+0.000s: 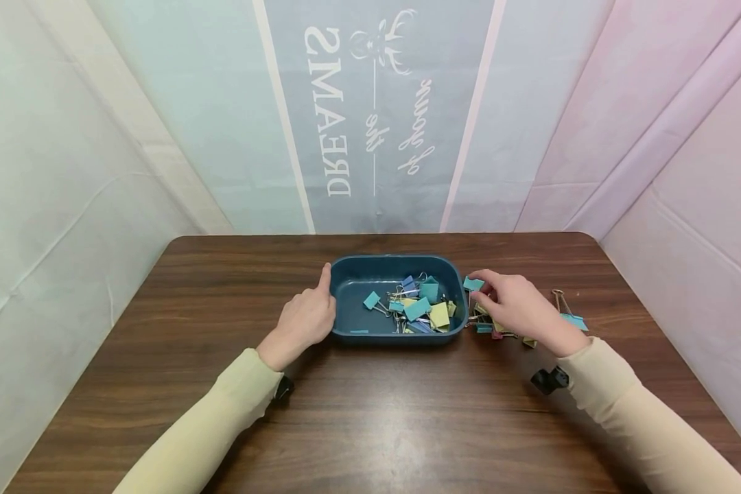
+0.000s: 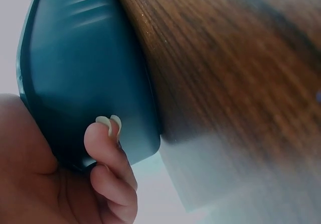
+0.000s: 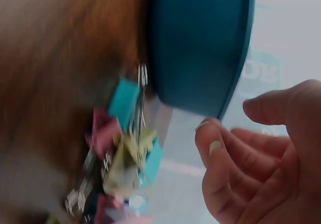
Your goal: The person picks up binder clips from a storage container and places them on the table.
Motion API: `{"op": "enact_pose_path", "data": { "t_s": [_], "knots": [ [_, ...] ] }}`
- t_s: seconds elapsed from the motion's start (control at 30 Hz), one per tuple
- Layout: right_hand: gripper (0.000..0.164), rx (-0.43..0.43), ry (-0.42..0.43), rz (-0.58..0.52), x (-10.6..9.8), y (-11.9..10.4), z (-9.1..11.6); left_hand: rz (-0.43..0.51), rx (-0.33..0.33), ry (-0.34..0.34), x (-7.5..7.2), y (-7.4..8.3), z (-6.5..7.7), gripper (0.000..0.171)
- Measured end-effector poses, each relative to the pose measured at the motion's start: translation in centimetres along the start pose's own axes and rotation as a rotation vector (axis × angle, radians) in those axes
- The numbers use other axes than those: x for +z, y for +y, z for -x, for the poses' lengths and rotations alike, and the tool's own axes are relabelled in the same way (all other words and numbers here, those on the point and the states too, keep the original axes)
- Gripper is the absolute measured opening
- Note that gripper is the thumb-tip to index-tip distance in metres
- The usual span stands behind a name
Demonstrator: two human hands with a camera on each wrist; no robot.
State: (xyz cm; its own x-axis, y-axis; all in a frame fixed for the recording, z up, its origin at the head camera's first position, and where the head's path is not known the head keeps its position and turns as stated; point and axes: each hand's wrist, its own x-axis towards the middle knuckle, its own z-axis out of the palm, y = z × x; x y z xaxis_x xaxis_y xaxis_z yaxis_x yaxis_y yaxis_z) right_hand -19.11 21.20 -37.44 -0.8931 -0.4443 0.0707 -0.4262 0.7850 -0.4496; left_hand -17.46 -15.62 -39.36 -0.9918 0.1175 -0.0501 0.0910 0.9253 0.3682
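At the right fingers (image 1: 486, 276), turquoise binder clip (image 1: 472, 283)

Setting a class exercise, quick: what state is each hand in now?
Left hand: touching the box; grip cannot be told.
Right hand: at a blue clip; holding it or not cannot be told.

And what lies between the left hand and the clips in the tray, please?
In the head view, the tray: its side wall, then bare bottom.

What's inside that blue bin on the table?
The blue bin holds turquoise, blue and yellow binder clips, mostly heaped toward its right end. What lies beneath the uppermost ones is covered, so I can't count them all.
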Motion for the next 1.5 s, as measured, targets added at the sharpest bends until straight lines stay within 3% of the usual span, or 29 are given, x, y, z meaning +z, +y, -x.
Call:
{"op": "enact_pose_path", "data": {
  "t_s": [0.23, 0.43, 0.6, 0.87, 1.1, 1.5],
  "knots": [
    [0.056, 0.072, -0.037, -0.092, 1.6, -1.3, 0.1, -0.005, 0.007, 0.007, 0.2, -0.1, 0.0, 0.065],
    [0.065, 0.090, 0.021, -0.058, 3.1, -2.3, -0.8, -0.016, 0.010, 0.007, 0.2, -0.2, 0.0, 0.065],
    [0.067, 0.158, 0.042, -0.103, 3.9, -3.1, -1.2, -0.021, 0.009, 0.009, 0.2, -0.2, 0.1, 0.066],
    [0.069, 0.231, -0.049, -0.047, 4.0, -3.9, -1.6, -0.018, 0.005, 0.009, 0.2, -0.2, 0.1, 0.065],
    [0.076, 0.224, -0.180, -0.168, 4.2, -3.7, -1.5, -0.012, -0.002, -0.001, 0.2, -0.3, 0.1, 0.065],
    [0.076, 0.249, -0.151, -0.223, 4.4, -3.3, -1.2, 0.014, 0.010, 0.009, 0.2, -0.1, -0.1, 0.065]
  ]
}}
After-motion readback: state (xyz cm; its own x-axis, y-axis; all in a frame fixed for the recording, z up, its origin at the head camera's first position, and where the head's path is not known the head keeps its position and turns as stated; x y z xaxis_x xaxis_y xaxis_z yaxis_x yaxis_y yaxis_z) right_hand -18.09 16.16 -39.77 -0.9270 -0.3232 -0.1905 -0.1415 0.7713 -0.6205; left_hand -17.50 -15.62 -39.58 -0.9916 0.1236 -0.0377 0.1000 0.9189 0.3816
